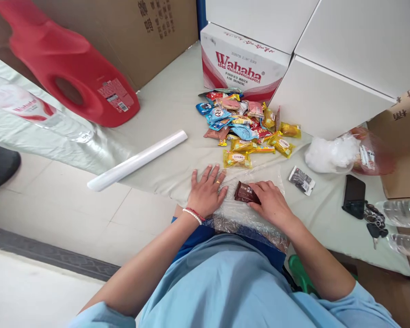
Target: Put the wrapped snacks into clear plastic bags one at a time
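One brown snack packet (246,192), two hands.

Light blue short sleeves, red and white bracelets (194,214), gold ring (217,181).

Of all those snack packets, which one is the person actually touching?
The dark brown packet, lying apart from the colourful pile on the clear plastic sheet. The right hand rests on its edge; the left hand lies flat beside it.
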### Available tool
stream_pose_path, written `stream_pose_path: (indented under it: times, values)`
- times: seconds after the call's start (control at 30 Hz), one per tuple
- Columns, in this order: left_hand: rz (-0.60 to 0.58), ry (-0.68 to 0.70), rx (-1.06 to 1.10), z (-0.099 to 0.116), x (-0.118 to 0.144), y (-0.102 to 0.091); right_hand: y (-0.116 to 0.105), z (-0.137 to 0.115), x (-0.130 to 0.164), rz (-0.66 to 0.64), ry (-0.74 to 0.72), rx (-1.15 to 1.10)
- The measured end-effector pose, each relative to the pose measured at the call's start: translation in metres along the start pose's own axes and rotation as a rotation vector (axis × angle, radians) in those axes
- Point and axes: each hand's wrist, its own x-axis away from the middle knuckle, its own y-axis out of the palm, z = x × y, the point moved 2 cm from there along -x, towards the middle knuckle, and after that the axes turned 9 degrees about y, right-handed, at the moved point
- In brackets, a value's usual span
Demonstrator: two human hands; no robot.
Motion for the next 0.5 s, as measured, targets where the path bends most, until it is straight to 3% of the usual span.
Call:
stream_pose_path:
  times: [0.17, 0.33, 0.4, 0.5]
  values:
    - [-0.018, -0.008, -0.03, 0.0, -0.001, -0.001, 0.0, 0.006, 0.0, 0.024, -0.022, 0.023]
    - [-0.029, 0.0, -0.034, 0.0, 0.0, 0.001, -0.021, 0.022, 0.001, 0.155, -0.044, -0.133]
    - [-0.021, 0.001, -0.031, -0.001, 0.0, 0.001, -0.024, 0.019, -0.002, 0.172, -0.1, -0.178]
    - [-0.016, 0.003, -0.031, -0.001, 0.001, 0.001, -0.013, 0.003, -0.011, 0.098, -0.146, -0.165]
